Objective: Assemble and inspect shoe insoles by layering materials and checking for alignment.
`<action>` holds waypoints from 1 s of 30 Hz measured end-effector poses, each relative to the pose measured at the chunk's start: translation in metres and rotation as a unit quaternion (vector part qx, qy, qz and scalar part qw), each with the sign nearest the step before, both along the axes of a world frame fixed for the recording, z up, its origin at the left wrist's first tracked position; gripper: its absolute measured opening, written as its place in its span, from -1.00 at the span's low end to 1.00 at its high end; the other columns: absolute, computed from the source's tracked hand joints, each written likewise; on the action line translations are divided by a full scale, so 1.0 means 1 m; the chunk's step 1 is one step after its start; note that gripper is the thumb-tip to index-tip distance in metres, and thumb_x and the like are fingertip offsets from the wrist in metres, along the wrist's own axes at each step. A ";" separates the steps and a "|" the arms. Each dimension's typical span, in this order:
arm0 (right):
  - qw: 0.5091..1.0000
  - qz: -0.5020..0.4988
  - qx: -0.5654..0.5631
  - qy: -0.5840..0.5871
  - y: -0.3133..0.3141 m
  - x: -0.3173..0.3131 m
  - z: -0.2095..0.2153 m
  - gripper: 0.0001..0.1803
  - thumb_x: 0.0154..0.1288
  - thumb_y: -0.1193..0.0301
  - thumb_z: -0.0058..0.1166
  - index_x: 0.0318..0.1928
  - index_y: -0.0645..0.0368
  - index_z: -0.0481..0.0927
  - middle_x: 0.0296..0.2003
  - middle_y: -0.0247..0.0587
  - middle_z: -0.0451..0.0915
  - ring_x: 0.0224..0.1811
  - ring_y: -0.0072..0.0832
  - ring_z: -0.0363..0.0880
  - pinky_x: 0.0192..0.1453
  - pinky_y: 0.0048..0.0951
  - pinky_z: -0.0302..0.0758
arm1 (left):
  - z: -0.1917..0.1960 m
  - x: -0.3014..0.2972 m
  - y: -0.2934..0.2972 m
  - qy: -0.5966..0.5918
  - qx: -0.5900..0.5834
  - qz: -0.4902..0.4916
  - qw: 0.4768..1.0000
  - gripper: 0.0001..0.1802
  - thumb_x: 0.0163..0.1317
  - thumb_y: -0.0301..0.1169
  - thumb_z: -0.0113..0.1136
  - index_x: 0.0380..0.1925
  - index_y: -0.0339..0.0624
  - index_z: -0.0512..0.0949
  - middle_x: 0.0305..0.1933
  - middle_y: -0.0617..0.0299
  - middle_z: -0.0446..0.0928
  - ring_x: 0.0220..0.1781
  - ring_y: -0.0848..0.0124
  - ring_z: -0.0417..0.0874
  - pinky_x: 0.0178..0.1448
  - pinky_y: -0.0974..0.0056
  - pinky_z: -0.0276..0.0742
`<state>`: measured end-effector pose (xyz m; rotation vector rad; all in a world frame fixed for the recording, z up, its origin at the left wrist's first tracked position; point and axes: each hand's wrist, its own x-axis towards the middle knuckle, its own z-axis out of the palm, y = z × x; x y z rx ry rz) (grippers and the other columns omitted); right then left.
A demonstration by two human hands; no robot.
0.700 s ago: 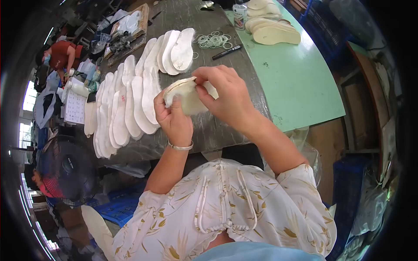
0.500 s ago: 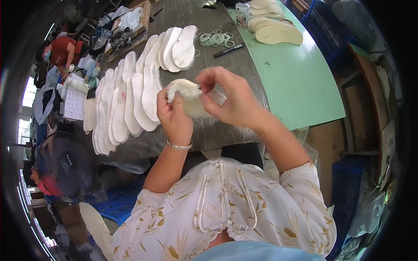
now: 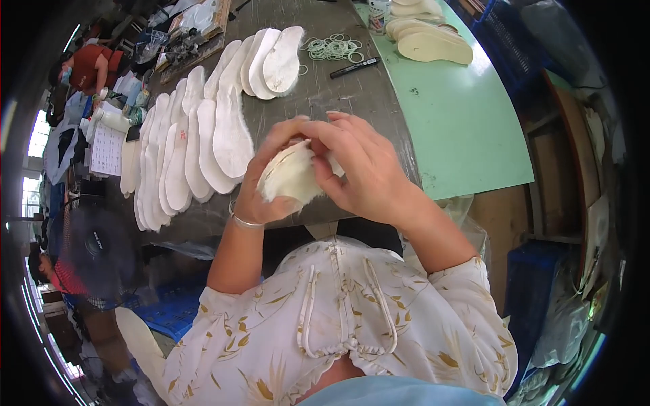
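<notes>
Between my hands, above the near part of the dark table, is a bundle of fluffy cream-white insoles (image 3: 290,177), seen nearly end on. My left hand (image 3: 265,181) wraps round its left side, the thumb across the near face. From the right, my right hand (image 3: 362,162) closes on the bundle, its fingers curled over the top and its thumb against the side. Part of the bundle is hidden behind the right fingers. Just left of my hands lie overlapping rows of white fleecy insoles (image 3: 225,139). Beyond them sits a pile of pale green rubber bands (image 3: 334,47).
A black marker (image 3: 355,68) lies by the green board (image 3: 467,135) on the right. On that board stand cream insoles (image 3: 433,46) and a bottle (image 3: 378,17). A fan (image 3: 98,250) is at the left, a person in red (image 3: 91,68) farther off.
My left hand has turned and now wraps round the bundle from the left. My right hand has shifted slightly right and closer over it. The bundle has tilted more upright.
</notes>
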<state>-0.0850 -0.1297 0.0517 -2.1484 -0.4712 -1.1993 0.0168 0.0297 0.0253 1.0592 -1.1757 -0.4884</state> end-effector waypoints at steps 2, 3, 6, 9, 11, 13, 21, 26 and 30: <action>1.000 -0.014 -0.008 -0.020 0.001 0.001 -0.004 -0.47 -0.09 0.64 0.23 0.01 0.28 0.51 -0.31 -0.16 0.58 -0.29 -0.20 0.56 -0.03 -0.21 0.56 | 0.004 0.001 0.002 -0.012 0.007 0.007 1.000 -0.20 0.10 -0.19 0.27 0.30 -0.29 0.22 0.23 0.03 0.36 0.19 0.29 0.47 0.28 0.18 0.40; 0.998 -0.036 -0.017 -0.043 0.000 0.000 -0.006 -0.45 -0.11 0.65 0.23 0.03 0.29 0.51 -0.27 -0.16 0.60 -0.30 -0.22 0.56 -0.07 -0.23 0.56 | 0.005 0.000 0.002 -0.027 0.012 0.006 1.000 -0.29 0.12 -0.27 0.19 0.26 -0.29 0.25 0.25 0.01 0.36 0.19 0.29 0.47 0.28 0.17 0.40; 0.994 -0.058 -0.006 -0.094 0.003 0.009 -0.021 -0.43 -0.13 0.67 0.24 0.03 0.29 0.51 -0.22 -0.16 0.63 -0.31 -0.25 0.56 -0.12 -0.26 0.54 | 0.001 -0.011 -0.002 0.013 0.015 0.054 0.998 -0.41 0.11 -0.39 0.09 0.18 -0.28 0.28 0.25 -0.02 0.36 0.18 0.29 0.47 0.28 0.16 0.40; 0.992 -0.067 -0.019 -0.107 0.008 0.013 -0.031 -0.43 -0.11 0.67 0.25 0.04 0.27 0.50 -0.23 -0.15 0.63 -0.29 -0.27 0.58 -0.05 -0.23 0.56 | -0.007 -0.016 -0.008 0.036 -0.021 0.085 0.996 -0.52 0.12 -0.43 0.05 0.09 -0.25 0.29 0.18 -0.04 0.39 0.16 0.28 0.47 0.27 0.16 0.40; 0.985 -0.089 -0.031 -0.141 0.010 0.017 -0.038 -0.50 -0.03 0.62 0.25 0.02 0.25 0.52 -0.25 -0.16 0.63 -0.25 -0.28 0.60 0.06 -0.14 0.56 | -0.014 -0.015 -0.013 0.033 -0.047 0.096 0.994 -0.56 0.13 -0.44 0.04 0.05 -0.24 0.29 0.14 -0.04 0.40 0.15 0.27 0.47 0.27 0.16 0.41; 0.984 -0.096 -0.034 -0.148 0.011 0.017 -0.039 -0.53 -0.01 0.62 0.24 0.01 0.25 0.52 -0.25 -0.16 0.63 -0.25 -0.29 0.61 0.08 -0.13 0.56 | -0.017 -0.015 -0.018 0.067 -0.080 0.104 0.989 -0.64 0.16 -0.44 0.03 -0.03 -0.23 0.29 0.09 -0.05 0.41 0.13 0.23 0.48 0.25 0.12 0.43; 0.988 -0.103 0.007 -0.111 0.011 0.010 -0.038 -0.59 -0.02 0.63 0.25 -0.07 0.23 0.53 -0.27 -0.17 0.63 -0.25 -0.29 0.61 0.11 -0.07 0.54 | -0.014 -0.007 -0.015 -0.046 -0.091 0.129 0.986 -0.64 0.14 -0.51 0.08 -0.04 -0.22 0.32 0.13 -0.10 0.38 0.21 0.10 0.50 0.28 0.06 0.45; 0.995 -0.044 -0.001 -0.089 -0.001 0.001 -0.031 -0.54 -0.05 0.68 0.29 -0.07 0.23 0.52 -0.25 -0.15 0.64 -0.25 -0.24 0.60 0.05 -0.11 0.57 | -0.003 -0.009 0.000 -0.176 -0.029 0.164 0.970 -0.56 0.14 -0.47 0.22 0.05 -0.33 0.45 0.20 -0.17 0.43 0.29 0.04 0.50 0.29 0.13 0.46; 0.996 -0.041 -0.031 -0.078 -0.002 0.001 -0.023 -0.54 -0.04 0.67 0.25 -0.05 0.23 0.49 -0.24 -0.14 0.64 -0.24 -0.24 0.59 0.06 -0.11 0.55 | 0.003 -0.011 0.003 -0.182 -0.019 0.177 0.967 -0.64 0.09 -0.63 0.16 -0.04 -0.40 0.57 0.07 -0.19 0.59 0.14 0.02 0.65 0.23 0.14 0.53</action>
